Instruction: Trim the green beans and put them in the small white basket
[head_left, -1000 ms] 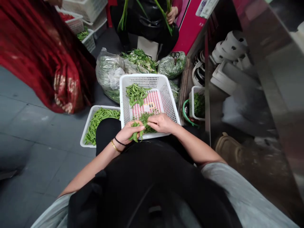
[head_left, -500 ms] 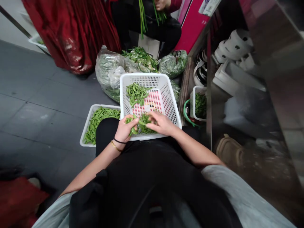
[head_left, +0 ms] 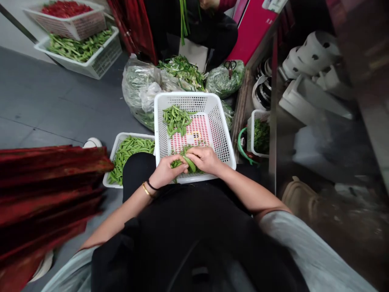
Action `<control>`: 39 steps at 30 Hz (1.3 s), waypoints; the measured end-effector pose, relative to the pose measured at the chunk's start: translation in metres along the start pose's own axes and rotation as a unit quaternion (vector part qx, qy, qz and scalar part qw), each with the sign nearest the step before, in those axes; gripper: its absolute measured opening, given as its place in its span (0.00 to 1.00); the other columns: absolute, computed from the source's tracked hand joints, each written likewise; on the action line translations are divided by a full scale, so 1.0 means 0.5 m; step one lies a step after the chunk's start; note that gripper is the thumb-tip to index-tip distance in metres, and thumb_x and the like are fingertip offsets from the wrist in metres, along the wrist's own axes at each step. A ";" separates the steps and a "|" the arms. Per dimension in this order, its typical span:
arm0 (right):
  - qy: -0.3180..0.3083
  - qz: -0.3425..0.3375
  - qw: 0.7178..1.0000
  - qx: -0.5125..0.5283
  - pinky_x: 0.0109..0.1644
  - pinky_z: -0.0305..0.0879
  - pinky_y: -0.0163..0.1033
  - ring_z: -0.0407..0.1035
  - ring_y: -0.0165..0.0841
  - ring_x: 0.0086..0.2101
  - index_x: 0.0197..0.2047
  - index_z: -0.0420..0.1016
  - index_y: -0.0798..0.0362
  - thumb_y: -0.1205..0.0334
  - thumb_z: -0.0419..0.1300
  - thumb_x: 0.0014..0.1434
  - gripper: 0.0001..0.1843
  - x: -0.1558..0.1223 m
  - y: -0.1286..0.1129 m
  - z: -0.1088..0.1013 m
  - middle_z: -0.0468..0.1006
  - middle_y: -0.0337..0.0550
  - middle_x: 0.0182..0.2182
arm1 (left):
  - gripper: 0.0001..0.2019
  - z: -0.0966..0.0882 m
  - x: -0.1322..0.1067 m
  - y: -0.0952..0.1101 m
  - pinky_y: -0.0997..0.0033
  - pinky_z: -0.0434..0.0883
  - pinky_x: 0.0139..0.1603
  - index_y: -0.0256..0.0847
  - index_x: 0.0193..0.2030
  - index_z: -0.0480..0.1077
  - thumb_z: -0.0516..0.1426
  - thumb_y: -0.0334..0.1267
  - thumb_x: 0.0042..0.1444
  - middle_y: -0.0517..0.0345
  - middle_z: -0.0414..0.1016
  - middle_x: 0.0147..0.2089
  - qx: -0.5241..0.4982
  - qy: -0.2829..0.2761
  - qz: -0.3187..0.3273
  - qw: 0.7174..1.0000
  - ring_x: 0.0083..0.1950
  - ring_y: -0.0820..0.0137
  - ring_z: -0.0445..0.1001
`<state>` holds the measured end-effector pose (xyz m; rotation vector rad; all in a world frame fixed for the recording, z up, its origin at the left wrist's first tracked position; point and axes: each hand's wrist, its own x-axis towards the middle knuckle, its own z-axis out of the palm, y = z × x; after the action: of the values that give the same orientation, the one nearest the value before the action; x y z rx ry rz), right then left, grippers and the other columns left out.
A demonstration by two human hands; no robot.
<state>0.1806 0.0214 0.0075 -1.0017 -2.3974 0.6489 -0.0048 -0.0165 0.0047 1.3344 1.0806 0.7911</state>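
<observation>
A white plastic basket [head_left: 226, 140] rests on my lap, with pea pods [head_left: 176, 121] heaped at its far left. Over its near edge my left hand [head_left: 167, 169] is closed around several green pods, some showing between thumb and fingers. My right hand [head_left: 205, 159] meets it and pinches one pod [head_left: 190, 164] that sticks out toward me. Beneath both hands lie thin green trimmings, partly hidden by the fingers. Left of my knee stands a second white basket [head_left: 113, 156] full of pea pods.
Plastic bags of greens [head_left: 138, 83] and loose leafy stalks [head_left: 184, 71] lie beyond the basket; scissors [head_left: 230, 67] rest on another bag. Stacked baskets [head_left: 100, 63] stand far left. A person in a red apron [head_left: 48, 190] is close on my left. Another person sits opposite, holding long green stems [head_left: 184, 20].
My hands have come together, and the right now grips a pod held across toward the left. The person in the red apron has moved from the far left to close beside me, uncovering stacked baskets.
</observation>
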 end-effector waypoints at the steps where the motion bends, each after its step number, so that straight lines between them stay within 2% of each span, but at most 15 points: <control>1: 0.008 0.005 1.000 0.009 0.37 0.61 0.32 0.68 0.28 0.30 0.35 0.73 0.54 0.59 0.48 0.66 0.15 0.004 0.001 0.008 0.76 0.42 0.29 | 0.09 0.000 0.004 -0.005 0.76 0.64 0.25 0.38 0.30 0.70 0.60 0.42 0.52 0.56 0.76 0.26 -0.058 0.009 -0.021 0.998 0.23 0.74 0.66; 4: 0.007 0.006 1.000 0.008 0.38 0.62 0.33 0.69 0.29 0.31 0.35 0.73 0.55 0.59 0.49 0.65 0.15 0.015 0.009 0.028 0.76 0.43 0.30 | 0.11 -0.009 0.015 -0.025 0.77 0.62 0.21 0.37 0.32 0.70 0.62 0.43 0.49 0.56 0.75 0.25 -0.149 0.037 -0.057 0.987 0.20 0.77 0.62; 8: -0.004 -0.017 1.000 0.013 0.38 0.63 0.33 0.69 0.30 0.32 0.36 0.74 0.56 0.60 0.49 0.65 0.14 0.035 0.029 0.039 0.76 0.45 0.30 | 0.12 -0.031 0.032 -0.052 0.78 0.61 0.21 0.36 0.27 0.68 0.63 0.42 0.48 0.60 0.70 0.21 -0.163 0.082 -0.057 0.982 0.19 0.78 0.62; 15: -0.024 0.036 0.990 0.133 0.31 0.60 0.30 0.66 0.25 0.24 0.32 0.74 0.55 0.60 0.54 0.62 0.12 0.085 0.034 0.041 0.73 0.37 0.22 | 0.12 -0.048 0.058 -0.070 0.75 0.68 0.34 0.37 0.32 0.73 0.67 0.39 0.41 0.59 0.74 0.29 -0.058 0.110 0.018 0.992 0.32 0.73 0.70; 17: -0.020 0.055 0.986 0.156 0.32 0.61 0.30 0.66 0.25 0.25 0.31 0.73 0.54 0.59 0.54 0.62 0.12 0.091 0.034 0.041 0.73 0.37 0.22 | 0.10 -0.052 0.058 -0.075 0.76 0.66 0.31 0.37 0.27 0.71 0.66 0.39 0.43 0.61 0.71 0.25 -0.063 0.125 0.008 0.990 0.28 0.74 0.68; 20: -0.026 0.091 0.983 0.160 0.34 0.61 0.31 0.66 0.26 0.26 0.30 0.73 0.55 0.57 0.52 0.63 0.15 0.086 0.056 0.022 0.73 0.38 0.22 | 0.11 -0.066 0.056 -0.083 0.79 0.60 0.20 0.38 0.25 0.67 0.65 0.38 0.46 0.66 0.64 0.17 -0.170 0.213 -0.024 0.962 0.19 0.78 0.60; 21: -0.068 0.092 0.981 0.156 0.33 0.60 0.32 0.66 0.26 0.26 0.29 0.73 0.55 0.56 0.53 0.63 0.16 0.083 0.070 0.010 0.72 0.38 0.22 | 0.10 -0.072 0.056 -0.084 0.79 0.58 0.18 0.38 0.26 0.66 0.64 0.38 0.47 0.67 0.62 0.15 -0.227 0.238 -0.032 0.944 0.17 0.79 0.58; 23: -0.225 0.088 0.962 0.129 0.30 0.57 0.31 0.63 0.25 0.23 0.26 0.72 0.55 0.52 0.55 0.60 0.18 0.080 0.108 -0.012 0.71 0.36 0.20 | 0.10 -0.084 0.059 -0.084 0.80 0.57 0.15 0.38 0.26 0.65 0.63 0.38 0.47 0.67 0.61 0.14 -0.349 0.237 -0.046 0.906 0.15 0.79 0.57; 25: -0.358 0.110 0.925 0.066 0.27 0.53 0.32 0.59 0.24 0.19 0.22 0.72 0.55 0.46 0.58 0.56 0.21 0.094 0.153 -0.022 0.67 0.34 0.16 | 0.11 -0.094 0.063 -0.081 0.81 0.55 0.13 0.37 0.24 0.64 0.62 0.39 0.46 0.65 0.60 0.16 -0.458 0.164 -0.074 0.870 0.15 0.79 0.56; 26: -0.372 0.140 0.917 0.028 0.26 0.52 0.33 0.58 0.25 0.18 0.21 0.72 0.55 0.43 0.58 0.55 0.23 0.109 0.176 -0.017 0.66 0.34 0.15 | 0.12 -0.097 0.065 -0.079 0.81 0.54 0.12 0.36 0.23 0.64 0.62 0.39 0.44 0.64 0.61 0.17 -0.501 0.120 -0.091 0.852 0.15 0.80 0.56; 27: -0.348 0.180 0.920 -0.007 0.26 0.52 0.33 0.58 0.25 0.18 0.21 0.71 0.55 0.42 0.57 0.55 0.25 0.130 0.200 -0.005 0.66 0.35 0.14 | 0.12 -0.098 0.067 -0.079 0.82 0.54 0.11 0.36 0.22 0.63 0.62 0.39 0.43 0.62 0.62 0.18 -0.535 0.081 -0.105 0.835 0.16 0.80 0.57; 29: -0.218 0.273 0.936 -0.043 0.29 0.55 0.34 0.63 0.28 0.21 0.23 0.72 0.56 0.44 0.52 0.59 0.25 0.182 0.241 0.038 0.69 0.39 0.16 | 0.11 -0.097 0.068 -0.081 0.83 0.54 0.11 0.35 0.23 0.64 0.62 0.39 0.43 0.60 0.65 0.21 -0.566 0.033 -0.124 0.814 0.17 0.78 0.61; 31: -0.117 0.383 0.916 -0.013 0.31 0.58 0.34 0.66 0.30 0.22 0.24 0.72 0.56 0.48 0.52 0.61 0.22 0.236 0.273 0.093 0.70 0.41 0.17 | 0.10 -0.092 0.066 -0.086 0.83 0.55 0.11 0.35 0.28 0.67 0.61 0.39 0.44 0.57 0.68 0.23 -0.558 0.018 -0.124 0.821 0.19 0.76 0.65; 35: -0.097 0.421 0.901 0.033 0.27 0.61 0.32 0.68 0.29 0.20 0.29 0.72 0.57 0.56 0.49 0.63 0.17 0.291 0.298 0.169 0.73 0.41 0.18 | 0.16 -0.086 0.059 -0.096 0.82 0.56 0.11 0.35 0.39 0.70 0.63 0.41 0.44 0.56 0.72 0.25 -0.505 0.002 -0.107 0.856 0.19 0.75 0.65; 39: -0.085 0.416 0.905 0.039 0.27 0.62 0.31 0.68 0.29 0.21 0.28 0.72 0.56 0.58 0.52 0.61 0.15 0.245 0.277 0.148 0.73 0.40 0.17 | 0.15 -0.077 0.055 -0.096 0.82 0.54 0.11 0.35 0.35 0.69 0.65 0.39 0.43 0.62 0.67 0.20 -0.438 -0.008 -0.136 0.889 0.15 0.79 0.60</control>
<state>0.1341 0.1805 -0.1025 -2.0185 -1.9710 1.1393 -0.0376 0.0174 -0.0438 0.4089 0.7166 0.8954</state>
